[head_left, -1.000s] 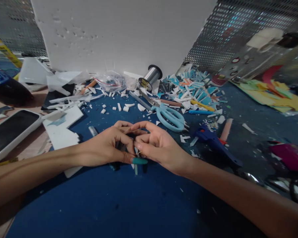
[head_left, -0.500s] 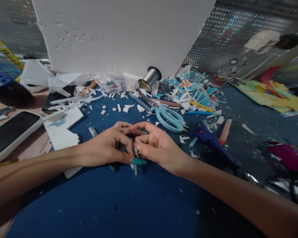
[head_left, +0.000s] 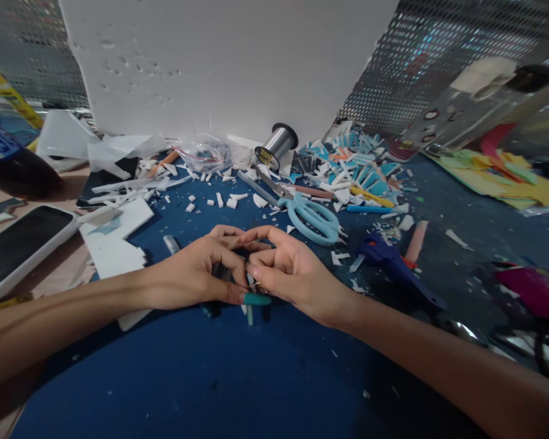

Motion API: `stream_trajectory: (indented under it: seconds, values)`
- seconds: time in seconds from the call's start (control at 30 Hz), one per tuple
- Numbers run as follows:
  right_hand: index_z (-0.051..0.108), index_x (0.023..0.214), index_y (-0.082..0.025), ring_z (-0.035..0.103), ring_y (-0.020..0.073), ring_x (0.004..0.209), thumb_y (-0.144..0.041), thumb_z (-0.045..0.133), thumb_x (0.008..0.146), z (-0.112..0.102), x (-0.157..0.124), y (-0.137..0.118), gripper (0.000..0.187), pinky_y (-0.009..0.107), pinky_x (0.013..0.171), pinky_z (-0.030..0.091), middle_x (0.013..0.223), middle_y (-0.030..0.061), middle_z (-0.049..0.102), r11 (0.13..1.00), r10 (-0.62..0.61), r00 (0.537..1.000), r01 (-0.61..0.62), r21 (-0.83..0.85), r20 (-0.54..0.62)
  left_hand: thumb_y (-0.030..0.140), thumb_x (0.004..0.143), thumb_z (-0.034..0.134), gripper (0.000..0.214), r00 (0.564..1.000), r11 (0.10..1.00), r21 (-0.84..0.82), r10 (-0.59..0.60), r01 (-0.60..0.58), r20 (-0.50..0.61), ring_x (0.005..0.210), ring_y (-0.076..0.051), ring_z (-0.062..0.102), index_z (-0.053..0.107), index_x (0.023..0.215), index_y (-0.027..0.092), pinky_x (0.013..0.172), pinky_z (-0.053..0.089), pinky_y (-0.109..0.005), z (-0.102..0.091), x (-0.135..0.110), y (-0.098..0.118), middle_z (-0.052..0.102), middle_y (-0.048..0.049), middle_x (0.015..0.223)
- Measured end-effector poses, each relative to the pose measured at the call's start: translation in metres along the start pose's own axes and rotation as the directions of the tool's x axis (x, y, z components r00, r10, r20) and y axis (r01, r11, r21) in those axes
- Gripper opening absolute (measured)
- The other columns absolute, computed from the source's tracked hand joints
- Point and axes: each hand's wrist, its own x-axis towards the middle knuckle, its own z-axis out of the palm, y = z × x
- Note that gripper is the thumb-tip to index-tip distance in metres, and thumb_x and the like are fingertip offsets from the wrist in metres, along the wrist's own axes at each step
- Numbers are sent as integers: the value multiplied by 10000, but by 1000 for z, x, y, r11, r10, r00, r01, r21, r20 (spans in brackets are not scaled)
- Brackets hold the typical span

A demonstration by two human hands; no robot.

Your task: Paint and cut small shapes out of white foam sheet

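Note:
My left hand (head_left: 205, 268) and my right hand (head_left: 297, 274) meet at the middle of the blue table, fingertips touching. Both are closed around a small thing with a light, partly metallic edge (head_left: 252, 283), mostly hidden by the fingers. A teal, rounded sliver (head_left: 257, 299) juts from the tip of my left thumb; whether it is a nail or a separate piece, I cannot tell. Just below the fingers a narrow pale-green strip (head_left: 249, 314) shows. Light-blue scissors (head_left: 313, 217) lie beyond my right hand, and a silvery tube (head_left: 171, 244) rests behind my left wrist.
White foam scraps (head_left: 232, 202) litter the table, with a wire spool (head_left: 278, 146) before a white foam board (head_left: 229, 67). At right lie a blue glue gun (head_left: 396, 268) and a magenta tool (head_left: 531, 289). A phone (head_left: 22, 247) and a dark bottle (head_left: 21, 167) are at left.
Hardly anything differs. Both hands stay in place, with only a very slight shift of the fingers around the small thing.

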Motion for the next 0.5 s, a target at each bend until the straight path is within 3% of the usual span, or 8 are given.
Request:
stream_trajectory:
  seconds: [0.23,0.5]
  values:
    - [465,1082,-197,345,65,518,-156,633,835,3,0,-2,301,203,519,284,579,-111,446,1000,-5,1000,5,15,-5,383,775,769,242,999,999,1,-33,33,33,1245,-277,460,693,585,253,1139,255,-449,-1,0,4,556,4,576]
    - [465,1087,-197,346,65,513,-165,631,844,2,1,-1,296,213,522,292,572,-121,409,1000,-4,1000,4,14,-13,384,771,770,228,1000,1000,10,-16,16,15,1287,-278,418,704,597,251,1114,290,-458,-1,-1,3,644,-18,733]
